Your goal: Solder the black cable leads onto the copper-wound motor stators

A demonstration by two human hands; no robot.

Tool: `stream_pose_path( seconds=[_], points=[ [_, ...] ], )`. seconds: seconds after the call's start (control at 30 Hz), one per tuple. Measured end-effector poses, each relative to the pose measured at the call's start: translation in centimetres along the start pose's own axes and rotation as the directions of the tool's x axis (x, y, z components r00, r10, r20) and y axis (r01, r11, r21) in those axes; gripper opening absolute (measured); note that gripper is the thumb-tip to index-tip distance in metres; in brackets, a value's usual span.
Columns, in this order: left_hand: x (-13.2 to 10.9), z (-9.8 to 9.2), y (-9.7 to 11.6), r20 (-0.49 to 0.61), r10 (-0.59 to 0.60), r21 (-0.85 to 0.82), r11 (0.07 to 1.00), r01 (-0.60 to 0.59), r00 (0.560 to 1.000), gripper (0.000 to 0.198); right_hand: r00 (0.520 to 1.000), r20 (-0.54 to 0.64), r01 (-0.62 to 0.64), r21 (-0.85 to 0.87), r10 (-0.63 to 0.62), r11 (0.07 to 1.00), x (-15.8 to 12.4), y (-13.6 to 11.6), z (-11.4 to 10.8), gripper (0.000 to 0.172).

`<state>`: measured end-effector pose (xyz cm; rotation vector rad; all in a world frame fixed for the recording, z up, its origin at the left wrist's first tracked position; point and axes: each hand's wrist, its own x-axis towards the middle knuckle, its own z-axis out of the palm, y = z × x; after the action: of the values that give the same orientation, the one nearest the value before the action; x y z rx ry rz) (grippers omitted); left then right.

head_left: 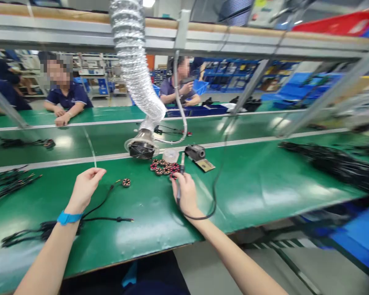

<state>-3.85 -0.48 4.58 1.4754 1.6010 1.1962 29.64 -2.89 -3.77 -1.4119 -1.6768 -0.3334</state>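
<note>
One pale wire (93, 150) in the left hand (85, 186), grip pinched — one soldering iron (182, 168) in the right hand (186, 193), grip closed around it, beside clustered coils (159, 171) on the counter (252, 188). Between hands — a lone coil (126, 183) near a black cable (111, 188).

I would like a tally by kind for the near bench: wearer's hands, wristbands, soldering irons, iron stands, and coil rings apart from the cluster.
Left hand, right hand: 2
Blue wristband: 1
Soldering iron: 1
Iron stand: 1
Lone coil ring: 1
Total: 6
</note>
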Motion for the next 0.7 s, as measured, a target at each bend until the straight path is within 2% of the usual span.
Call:
stream_pose_path(
  seconds=[0.1, 0.17, 0.23, 0.3, 0.37, 0.43, 0.53, 0.7],
  points=[
    [-0.9, -2.8, 1.8, 0.227, 0.04, 0.308, 0.945, -0.11, 0.973, 0.04, 0.993, 0.091, -0.077, -0.034, 0.08, 0.996, 0.1, 1.3, 0.8, 0.027],
    [-1.7, -4.8, 1.7, 0.33, 0.001, 0.524, 0.831, -0.184, 0.944, 0.037, 0.985, 0.123, -0.119, -0.022, 0.121, 0.993, 0.1, 1.6, 1.3, 0.031],
    [-2.6, -6.9, 0.6, 0.37, -0.059, 0.702, 0.672, -0.237, 0.927, 0.033, 0.978, 0.147, -0.149, 0.018, 0.145, 0.989, 0.1, 1.9, 1.7, 0.031],
    [-3.5, -8.9, -1.0, 0.38, -0.123, 0.809, 0.525, -0.265, 0.917, 0.027, 0.978, 0.151, -0.152, 0.068, 0.141, 0.986, 0.1, 2.1, 1.9, 0.03],
    [-4.4, -10.5, -2.5, 0.393, -0.164, 0.843, 0.458, -0.283, 0.905, 0.024, 0.981, 0.147, -0.141, 0.117, 0.123, 0.983, 0.0, 2.0, 1.9, 0.029],
    [-4.9, -11.5, -3.6, 0.423, -0.168, 0.824, 0.48, -0.301, 0.89, 0.025, 0.983, 0.147, -0.13, 0.165, 0.106, 0.978, -0.2, 1.5, 1.8, 0.03],
    [-5.1, -12.2, -4.5, 0.468, -0.131, 0.762, 0.56, -0.325, 0.874, 0.025, 0.981, 0.182, -0.109, 0.241, 0.065, 0.964, -0.7, -0.2, 1.7, 0.032],
    [-4.6, -12.6, -5.8, 0.46, -0.037, 0.711, 0.614, -0.343, 0.887, 0.027, 0.952, 0.305, -0.093, 0.367, -0.025, 0.925, -1.8, -4.4, 1.6, 0.031]
  ],
)
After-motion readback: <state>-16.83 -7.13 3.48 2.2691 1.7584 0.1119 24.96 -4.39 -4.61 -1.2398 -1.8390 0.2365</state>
